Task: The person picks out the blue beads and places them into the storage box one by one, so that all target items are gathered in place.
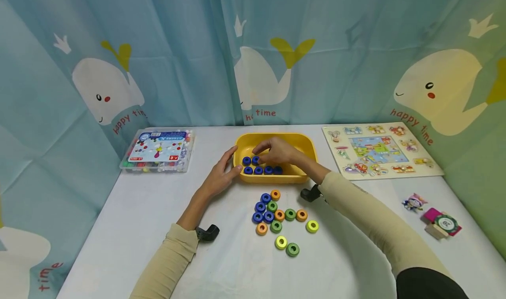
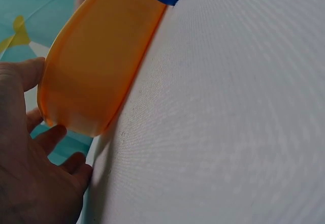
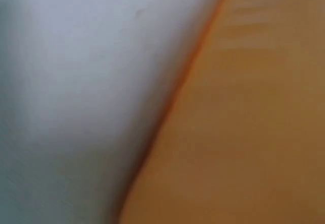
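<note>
A yellow plastic tray (image 1: pixel 276 180) stands mid-table with several blue rings (image 1: pixel 258 171) lined up along its near left part. My left hand (image 1: pixel 219 176) spans the tray's left end, thumb near the front corner and index finger towards the back; in the left wrist view its fairly straight fingers touch the outer wall. Reaching over the tray, my right hand (image 1: pixel 278 150) pinches a blue ring (image 1: pixel 255 160) in the second row between thumb and fingers. The right wrist view shows only the tray wall (image 3: pixel 244 122), blurred; the hand is hidden there.
In front of the tray lie loose blue, orange, green and yellow rings (image 1: pixel 290 214). A clear case of beads (image 1: pixel 158 152) is at back left and a wooden puzzle board (image 1: pixel 379 149) at back right. A small figure (image 1: pixel 414 202) and blocks (image 1: pixel 436 231) are on the right.
</note>
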Action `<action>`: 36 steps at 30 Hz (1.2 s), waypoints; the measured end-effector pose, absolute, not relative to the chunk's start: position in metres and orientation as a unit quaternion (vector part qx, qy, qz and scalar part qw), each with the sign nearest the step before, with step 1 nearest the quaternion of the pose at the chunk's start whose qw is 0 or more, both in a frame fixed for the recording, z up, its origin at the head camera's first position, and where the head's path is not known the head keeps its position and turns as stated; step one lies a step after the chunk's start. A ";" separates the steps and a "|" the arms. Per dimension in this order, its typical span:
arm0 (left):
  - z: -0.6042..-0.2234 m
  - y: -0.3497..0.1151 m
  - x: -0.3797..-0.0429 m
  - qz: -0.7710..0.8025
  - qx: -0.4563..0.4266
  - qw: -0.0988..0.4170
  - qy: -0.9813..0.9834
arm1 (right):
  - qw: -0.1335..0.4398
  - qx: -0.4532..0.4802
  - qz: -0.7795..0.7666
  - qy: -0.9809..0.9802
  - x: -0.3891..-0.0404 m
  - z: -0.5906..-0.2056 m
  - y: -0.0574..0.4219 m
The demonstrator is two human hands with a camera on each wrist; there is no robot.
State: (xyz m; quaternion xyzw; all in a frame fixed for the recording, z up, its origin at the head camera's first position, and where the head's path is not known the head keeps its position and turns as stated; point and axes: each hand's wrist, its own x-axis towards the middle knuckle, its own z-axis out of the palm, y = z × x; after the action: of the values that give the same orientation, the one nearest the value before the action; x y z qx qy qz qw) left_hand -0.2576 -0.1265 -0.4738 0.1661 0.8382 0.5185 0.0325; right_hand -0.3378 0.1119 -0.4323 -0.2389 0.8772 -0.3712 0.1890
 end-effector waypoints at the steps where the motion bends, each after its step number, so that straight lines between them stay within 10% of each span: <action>1: -0.474 -0.127 -0.257 0.519 0.165 0.034 0.838 | 0.184 -0.241 -0.380 0.874 -0.336 -0.430 0.113; 19: -0.479 -0.129 -0.262 0.520 0.174 0.016 0.836 | 0.162 -0.374 -0.367 0.836 -0.210 -0.399 0.123; 36: -0.478 -0.127 -0.260 0.519 0.166 0.022 0.838 | 0.193 -0.431 -0.302 0.828 -0.194 -0.436 0.114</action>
State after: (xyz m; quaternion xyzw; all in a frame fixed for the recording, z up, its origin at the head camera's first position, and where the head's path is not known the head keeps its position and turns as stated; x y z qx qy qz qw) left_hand -0.2595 -0.1269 -0.4777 0.1663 0.8381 0.5192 0.0218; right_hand -0.1941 0.1143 -0.4364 -0.4307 0.8283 -0.3022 0.1926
